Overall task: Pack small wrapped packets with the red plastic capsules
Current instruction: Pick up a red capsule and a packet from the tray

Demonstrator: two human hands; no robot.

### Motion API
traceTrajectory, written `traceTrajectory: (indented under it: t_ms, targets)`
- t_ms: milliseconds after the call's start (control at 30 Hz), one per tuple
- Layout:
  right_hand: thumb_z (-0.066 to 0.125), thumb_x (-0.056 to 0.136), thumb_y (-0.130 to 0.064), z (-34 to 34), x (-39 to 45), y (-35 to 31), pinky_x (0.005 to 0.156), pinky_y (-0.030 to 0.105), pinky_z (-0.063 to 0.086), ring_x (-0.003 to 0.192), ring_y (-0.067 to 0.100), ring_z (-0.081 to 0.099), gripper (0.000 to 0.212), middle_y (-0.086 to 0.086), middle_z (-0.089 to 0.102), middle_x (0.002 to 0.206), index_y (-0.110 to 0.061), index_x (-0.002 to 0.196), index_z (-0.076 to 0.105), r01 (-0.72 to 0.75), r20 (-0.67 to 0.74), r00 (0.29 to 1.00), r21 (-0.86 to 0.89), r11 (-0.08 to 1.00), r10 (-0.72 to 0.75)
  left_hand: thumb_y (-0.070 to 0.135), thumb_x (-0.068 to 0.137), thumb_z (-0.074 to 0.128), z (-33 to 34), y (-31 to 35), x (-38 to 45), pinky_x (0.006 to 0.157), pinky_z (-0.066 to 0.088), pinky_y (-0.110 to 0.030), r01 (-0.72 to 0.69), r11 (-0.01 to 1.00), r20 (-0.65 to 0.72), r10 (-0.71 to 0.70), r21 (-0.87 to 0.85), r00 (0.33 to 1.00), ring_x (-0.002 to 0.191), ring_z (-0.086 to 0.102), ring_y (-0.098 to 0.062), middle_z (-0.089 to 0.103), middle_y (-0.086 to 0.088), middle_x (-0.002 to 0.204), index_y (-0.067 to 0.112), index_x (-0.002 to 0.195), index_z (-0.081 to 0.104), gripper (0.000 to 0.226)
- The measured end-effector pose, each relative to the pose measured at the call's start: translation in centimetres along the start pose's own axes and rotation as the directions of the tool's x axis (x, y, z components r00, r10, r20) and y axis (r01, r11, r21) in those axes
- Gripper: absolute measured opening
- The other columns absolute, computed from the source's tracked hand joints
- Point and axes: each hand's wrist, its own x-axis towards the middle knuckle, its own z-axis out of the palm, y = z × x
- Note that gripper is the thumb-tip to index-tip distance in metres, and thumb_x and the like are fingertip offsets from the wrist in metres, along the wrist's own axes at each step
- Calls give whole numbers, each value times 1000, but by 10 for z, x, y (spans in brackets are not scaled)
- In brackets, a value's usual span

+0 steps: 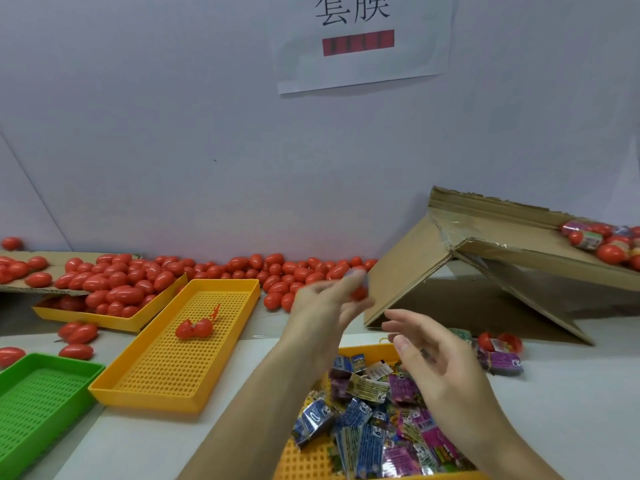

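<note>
My left hand is raised above the table, blurred, and grips a red capsule with a bit of blue wrapper at its fingertips. Just right of it and lower, my right hand hovers with loose, slightly curled fingers and holds nothing. Under both hands an orange tray holds several small wrapped packets in blue, purple and pink. Loose red capsules lie heaped along the wall. An opened capsule lies in the middle orange tray.
Far left, another orange tray is piled with red capsules. A green tray sits at the near left. A folded cardboard ramp on the right carries packed capsules. A purple packet and open capsule halves lie beside it.
</note>
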Motion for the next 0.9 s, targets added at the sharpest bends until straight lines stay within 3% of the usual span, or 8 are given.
traceTrajectory:
  t_ms: [67,200,367,500,567,667,767,900]
  targets:
    - [57,93,-33,0,1,2,82,4,47,109,-9,60,24,-28,69,109,-41,115,64,-18,2,1000,-8,1000,18,29,85,76,32,19,22,90,58,-33,2,989,30,-7,147,1000,83,76,-17,74,-14,100,-4,108,65,42]
    - [53,83,-50,0,0,4,80,5,48,111,-10,58,34,-30,67,110,-43,114,64,-45,-5,999,-40,998,45,41,83,74,105,46,57,68,56,-19,33,978,99,-54,205,994,82,76,-14,70,-7,98,4,106,57,47]
    - [55,85,-45,0,1,5,77,3,47,109,-8,60,28,-25,68,108,-42,110,66,-43,-4,999,-28,999,43,35,99,57,125,39,58,66,58,-19,100,992,189,-84,-76,978,77,71,-16,61,-12,109,3,134,46,49]
    - [58,96,-26,0,1,5,82,2,46,108,-9,60,24,-28,69,108,-39,114,68,-38,27,999,-101,994,40,12,102,51,74,15,67,60,57,-19,-141,984,27,139,107,990,66,68,-12,67,-15,97,-1,118,58,22]
    - [58,97,-18,-1,0,5,83,4,47,107,-9,61,26,-29,69,105,-37,112,69,-32,36,999,-136,990,38,7,98,53,37,1,71,57,54,-17,-222,859,-94,297,462,950,60,61,-4,68,-9,91,6,106,65,15]
    - [57,98,-14,0,-1,5,82,7,49,104,-8,62,29,-29,70,102,-37,108,70,-30,44,998,-181,983,38,-1,92,55,-11,-17,80,55,41,-8,-227,530,5,387,817,922,64,55,1,64,-2,92,6,109,69,24]
    - [58,97,-12,1,-1,5,80,12,51,102,-7,62,30,-29,69,100,-39,105,71,-24,43,999,-211,977,33,-6,89,51,-32,-27,91,76,44,-21,-348,221,260,349,911,900,91,52,-15,60,-10,107,8,120,67,37]
    - [59,96,-11,1,-1,7,79,15,53,100,-4,63,31,-26,70,99,-38,102,72,-7,38,999,-221,975,15,15,94,57,-23,-35,107,97,42,-37,-379,38,374,97,924,922,118,48,-30,46,-10,129,17,131,57,37]
